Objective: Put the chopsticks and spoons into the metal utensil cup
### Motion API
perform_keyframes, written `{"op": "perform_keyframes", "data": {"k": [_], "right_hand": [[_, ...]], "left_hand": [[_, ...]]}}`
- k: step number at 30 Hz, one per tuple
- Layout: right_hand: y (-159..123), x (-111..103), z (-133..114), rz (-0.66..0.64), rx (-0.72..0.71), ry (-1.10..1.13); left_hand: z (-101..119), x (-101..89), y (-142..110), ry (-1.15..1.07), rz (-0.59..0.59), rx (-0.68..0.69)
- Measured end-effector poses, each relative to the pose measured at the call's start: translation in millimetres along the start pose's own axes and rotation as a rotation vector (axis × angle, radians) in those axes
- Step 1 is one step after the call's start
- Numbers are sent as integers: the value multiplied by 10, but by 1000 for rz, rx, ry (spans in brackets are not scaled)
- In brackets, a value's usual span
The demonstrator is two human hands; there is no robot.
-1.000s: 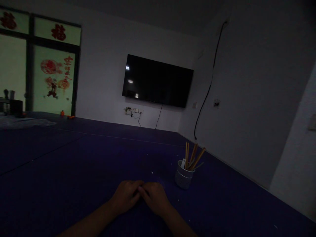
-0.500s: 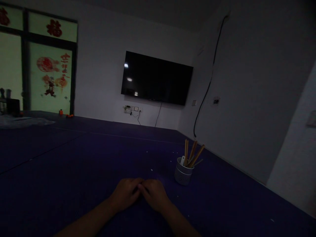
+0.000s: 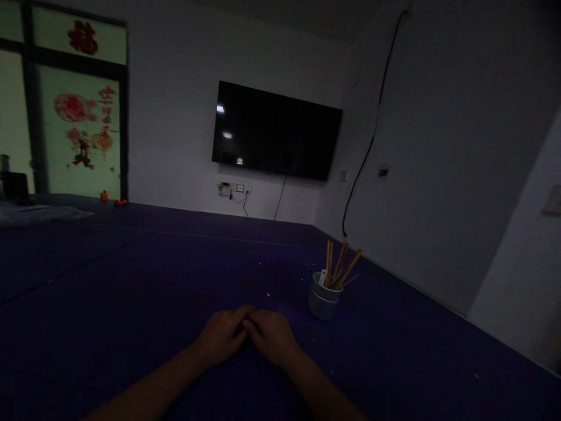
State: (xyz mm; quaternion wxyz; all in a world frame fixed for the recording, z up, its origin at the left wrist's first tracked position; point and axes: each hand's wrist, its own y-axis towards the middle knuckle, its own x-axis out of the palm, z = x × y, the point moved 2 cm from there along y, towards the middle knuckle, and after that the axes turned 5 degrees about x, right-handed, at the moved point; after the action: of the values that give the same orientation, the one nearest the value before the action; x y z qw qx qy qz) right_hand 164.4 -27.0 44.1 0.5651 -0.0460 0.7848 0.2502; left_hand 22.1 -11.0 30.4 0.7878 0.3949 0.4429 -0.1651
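Observation:
My left hand and my right hand rest together on the dark blue tabletop, low in the middle of the view. Their fingers are curled in and meet, with the right thumb lying against the left hand. No object shows in either hand, though the undersides of the fingers are hidden. To the right of my right hand, apart from it, a grey cup stands upright. Several wooden sticks lean out of it, along with a white handle.
Small white scraps are scattered over the table. At the far left lie a clear plastic sheet and small orange items. A dark television hangs on the back wall above sockets. A black cable runs down the right wall.
The view has shifted slightly, so the television and cup sit a little higher in the picture. My hands stay together in the same pose.

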Motion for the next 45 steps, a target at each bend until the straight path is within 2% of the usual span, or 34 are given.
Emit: {"op": "perform_keyframes", "data": {"k": [9, 15, 17, 22, 26, 30, 35, 45], "right_hand": [[-1, 5, -12, 27, -6, 5], [-10, -23, 20, 160, -23, 34], [-17, -41, 55, 277, 2, 66], [-58, -189, 221, 730, 128, 133], [-102, -397, 383, 1075, 251, 11], [-130, -560, 547, 1257, 446, -64], [-141, -579, 718, 1272, 635, -23], [-159, -396, 1119, 1274, 779, 10]], "left_hand": [[-35, 26, -4, 0, 30, -2], [-21, 16, -11, 15, 62, 15], [-11, 3, -6, 30, 59, 4], [29, -23, 5, 57, 29, -8], [47, -23, 2, 44, 47, 17], [36, -12, 4, 51, 37, 32], [25, -18, 6, 60, 26, 41], [22, -12, -4, 44, 71, 54]]}}
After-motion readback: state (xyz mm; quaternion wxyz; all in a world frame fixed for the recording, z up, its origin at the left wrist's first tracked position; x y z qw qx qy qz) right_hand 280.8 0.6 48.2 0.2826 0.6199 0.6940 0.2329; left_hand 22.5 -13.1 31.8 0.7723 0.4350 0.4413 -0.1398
